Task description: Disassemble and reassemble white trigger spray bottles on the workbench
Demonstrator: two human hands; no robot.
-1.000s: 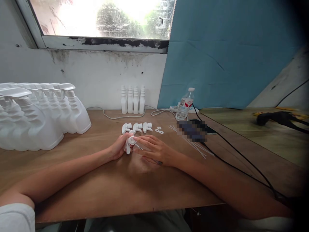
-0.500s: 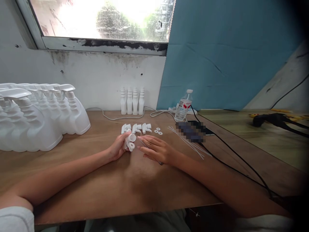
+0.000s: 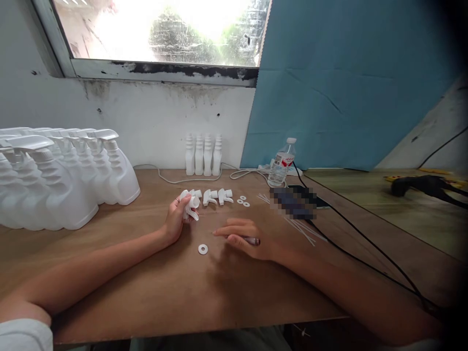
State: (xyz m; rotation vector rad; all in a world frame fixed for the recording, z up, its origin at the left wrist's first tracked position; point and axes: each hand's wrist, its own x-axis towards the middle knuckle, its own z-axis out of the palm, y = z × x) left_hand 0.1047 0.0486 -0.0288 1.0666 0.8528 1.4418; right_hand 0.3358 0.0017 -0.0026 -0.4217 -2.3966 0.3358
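My left hand (image 3: 178,218) is closed around a white trigger spray head (image 3: 190,204), its round collar facing right and its trigger hanging down. To the right, my right hand (image 3: 244,236) is low over the table, with a slim tool (image 3: 253,241) tucked in its curled fingers. Only the tool's rounded, dark reddish end shows clearly, so its kind stays hidden. A white ring washer (image 3: 203,249) lies flat on the table between my hands. Beyond them are more spray heads (image 3: 225,196) in a row and several small white washers (image 3: 243,201).
White spray bottles (image 3: 120,170) crowd the left side. Several slim white bottles (image 3: 207,156) stand by the wall. At right are thin white tubes (image 3: 303,229), a clear water bottle (image 3: 281,163), a phone (image 3: 321,202) and black cables (image 3: 360,248).
A washer now lies on the table between my hands. My left hand has moved slightly left with the spray head, which is turned. My right hand has drawn away from it, lower.
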